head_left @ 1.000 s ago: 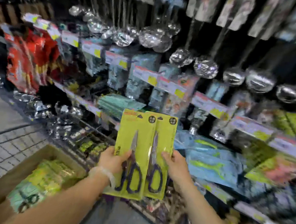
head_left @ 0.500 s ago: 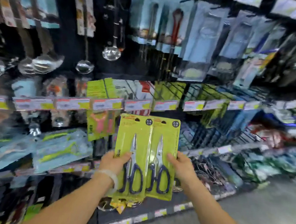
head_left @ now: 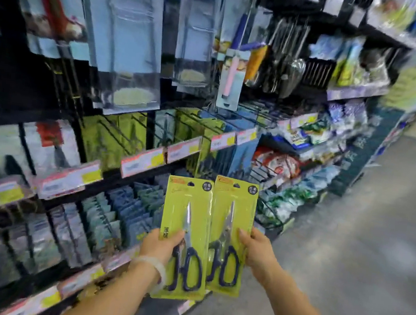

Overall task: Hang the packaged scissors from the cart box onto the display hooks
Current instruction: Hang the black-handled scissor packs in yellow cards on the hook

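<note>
Two packaged scissors, lower centre of frame, upright, side by side, edges overlapping. Left pack (head_left: 182,236) is gripped by left hand (head_left: 161,243); right pack (head_left: 229,235) is gripped by right hand (head_left: 257,253). Display hooks (head_left: 122,133) are seen behind, centre left.

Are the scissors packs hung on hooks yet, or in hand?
In hand: left hand grips one scissors pack, right hand the other pack, below the hooks.

We see a black shelving unit (head_left: 130,173) with price-tag strips (head_left: 142,162) along its rail edges. Wire display hooks (head_left: 122,133) jut from its back, bearing green carded packs (head_left: 114,139); below hang rows of blue-grey packs (head_left: 126,210). Grey floor (head_left: 347,255) runs alongside.
</note>
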`<action>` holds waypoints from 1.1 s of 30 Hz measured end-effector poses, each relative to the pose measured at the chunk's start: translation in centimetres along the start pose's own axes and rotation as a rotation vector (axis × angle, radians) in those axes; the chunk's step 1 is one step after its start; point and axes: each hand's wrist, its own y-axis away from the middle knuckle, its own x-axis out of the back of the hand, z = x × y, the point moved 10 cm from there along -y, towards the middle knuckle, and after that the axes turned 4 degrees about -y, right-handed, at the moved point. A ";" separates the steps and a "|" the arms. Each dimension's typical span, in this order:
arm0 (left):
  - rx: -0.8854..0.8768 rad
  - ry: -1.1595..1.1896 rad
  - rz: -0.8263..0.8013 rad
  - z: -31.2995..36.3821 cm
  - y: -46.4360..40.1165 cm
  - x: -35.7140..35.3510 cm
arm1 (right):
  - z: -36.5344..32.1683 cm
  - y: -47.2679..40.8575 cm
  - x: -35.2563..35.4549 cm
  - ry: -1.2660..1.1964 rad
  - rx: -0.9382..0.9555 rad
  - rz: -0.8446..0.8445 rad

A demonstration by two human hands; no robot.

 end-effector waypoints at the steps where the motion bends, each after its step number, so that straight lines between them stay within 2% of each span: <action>1: 0.008 -0.009 0.002 0.2 -1.4 -0.7 | -0.2 -1.8 0.0 -0.002 -0.012 -0.005; 5: 0.059 0.012 0.058 1.8 -6.6 -2.4 | -2.0 -7.9 -0.4 0.063 -0.030 -0.044; 8: 0.038 0.011 0.028 2.9 -9.7 -3.4 | -2.7 -12.1 -0.4 0.112 -0.025 -0.054; 14: 0.029 0.026 0.143 4.4 -13.3 -1.9 | -5.3 -17.6 -1.5 0.158 0.009 -0.095; 19: 0.011 0.089 0.216 5.7 -14.5 -1.8 | -9.2 -21.5 -3.0 0.142 0.121 -0.199; 23: 0.003 0.109 0.285 6.2 -14.8 -2.9 | -10.2 -25.0 -1.9 0.110 0.130 -0.186; 33: 0.040 0.214 0.421 7.2 -14.8 -7.5 | -9.9 -28.3 -1.4 0.350 0.213 -0.442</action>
